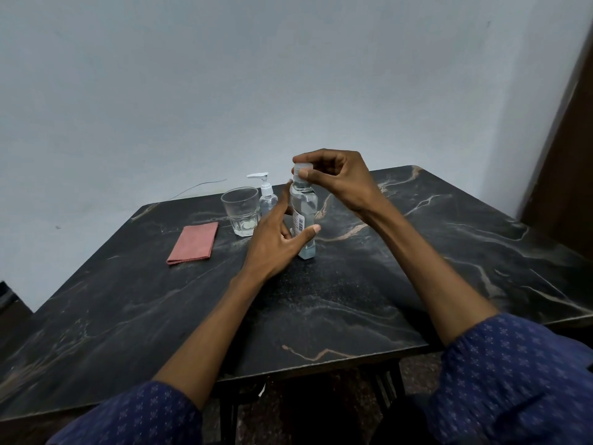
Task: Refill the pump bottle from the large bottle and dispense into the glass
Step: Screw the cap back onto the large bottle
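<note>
The large clear bottle stands upright on the dark marble table, holding pale liquid and a barcode label. My left hand wraps loosely around its lower body, thumb in front and fingers behind. My right hand pinches the bottle's clear cap from above. Behind and to the left stands the small pump bottle with its white pump head on. The empty glass stands just left of the pump bottle.
A folded pink cloth lies flat on the table left of the glass. A thin wire runs along the wall behind the table. A dark wooden door frame rises at the right.
</note>
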